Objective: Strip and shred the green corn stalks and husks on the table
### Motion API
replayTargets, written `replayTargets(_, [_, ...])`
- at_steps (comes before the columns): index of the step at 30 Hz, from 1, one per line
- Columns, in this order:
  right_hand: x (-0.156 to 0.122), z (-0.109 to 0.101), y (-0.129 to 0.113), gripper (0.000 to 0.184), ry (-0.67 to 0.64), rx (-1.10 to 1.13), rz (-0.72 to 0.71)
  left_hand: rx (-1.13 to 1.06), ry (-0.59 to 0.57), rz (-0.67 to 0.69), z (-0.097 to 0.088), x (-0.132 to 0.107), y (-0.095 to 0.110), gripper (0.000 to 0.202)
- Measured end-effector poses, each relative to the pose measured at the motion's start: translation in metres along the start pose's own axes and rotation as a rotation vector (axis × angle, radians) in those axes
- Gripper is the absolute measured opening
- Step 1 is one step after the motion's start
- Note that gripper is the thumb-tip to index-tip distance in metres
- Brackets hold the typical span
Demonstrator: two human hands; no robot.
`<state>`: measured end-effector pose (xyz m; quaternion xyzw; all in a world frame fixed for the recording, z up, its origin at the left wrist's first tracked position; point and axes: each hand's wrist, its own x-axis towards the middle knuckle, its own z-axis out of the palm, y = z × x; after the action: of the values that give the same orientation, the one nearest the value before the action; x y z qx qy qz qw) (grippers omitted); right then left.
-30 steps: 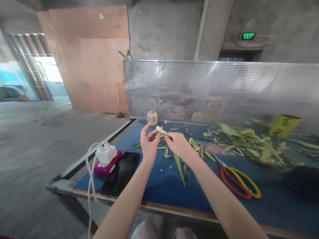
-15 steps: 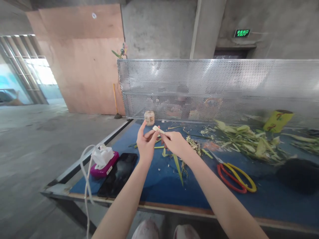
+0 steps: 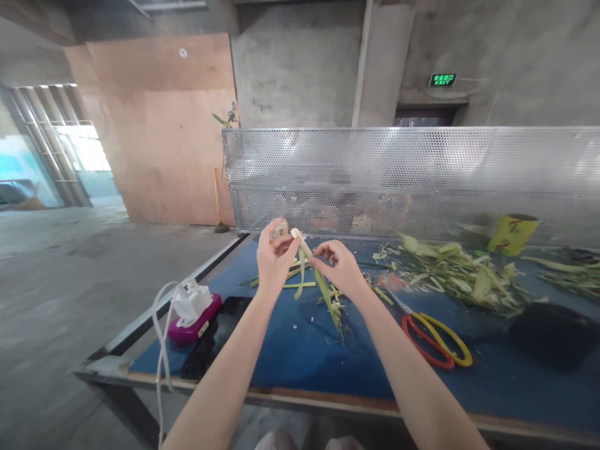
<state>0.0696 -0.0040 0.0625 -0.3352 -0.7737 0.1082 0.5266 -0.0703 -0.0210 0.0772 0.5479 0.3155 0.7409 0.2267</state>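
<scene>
Between my hands is a pale green leafy stalk (image 3: 305,249), its whitish rolled end up and long husk-like leaves hanging below. My left hand (image 3: 273,257) pinches it near the whitish end, thumb against fingers. A little lower and to the right, my right hand (image 3: 341,265) grips the same stalk or one of its leaves between thumb and forefinger. Cut green stems (image 3: 300,285) and small scraps lie on the blue tabletop (image 3: 290,350) beneath. Behind my left fingers a round jar-like thing (image 3: 281,229) is partly hidden.
Scissors (image 3: 435,337) with red and yellow handles lie to the right. Beyond them are a heap of husk-like leaves (image 3: 454,269), a yellow cylinder (image 3: 513,234) and a dark lump (image 3: 553,334). On the left are a purple power strip (image 3: 195,322) and black slab (image 3: 218,337). A perforated metal screen (image 3: 403,175) stands behind.
My hands have drawn apart slightly, the right one shifting right. More of the stalk and its hanging leaves now shows between them. The view has tilted up a little.
</scene>
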Motion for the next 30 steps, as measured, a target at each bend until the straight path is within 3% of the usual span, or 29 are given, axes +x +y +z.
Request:
replayTargets(4, [0.002,-0.005,-0.001,0.013,0.133,0.141,-0.05,0.142,-0.232,0.104,0.014,0.016,0.033,0.049])
replayTargets(8, [0.003,-0.011,0.003,0.012,0.192,0.358,-0.009,0.21,-0.295,0.165,0.025,0.025,0.054,0.046])
replayTargets(12, [0.004,-0.015,0.007,0.013,0.262,0.324,-0.026,0.284,-0.272,0.191,0.029,0.032,0.055,0.044])
replayTargets(16, [0.005,-0.016,0.01,0.018,0.193,0.283,-0.047,0.282,-0.303,0.178,0.034,0.038,0.051,0.045])
replayTargets(22, [0.006,-0.01,0.018,0.006,0.213,0.641,-0.031,0.228,-0.423,0.096,0.044,0.041,0.053,0.042])
replayTargets(26, [0.007,-0.009,0.018,0.027,0.292,0.845,0.082,0.231,-0.446,0.108,0.048,0.039,0.056,0.043])
replayTargets(30, [0.007,-0.009,0.016,0.026,0.084,0.93,0.13,0.242,-0.453,0.123,0.05,0.038,0.056,0.042])
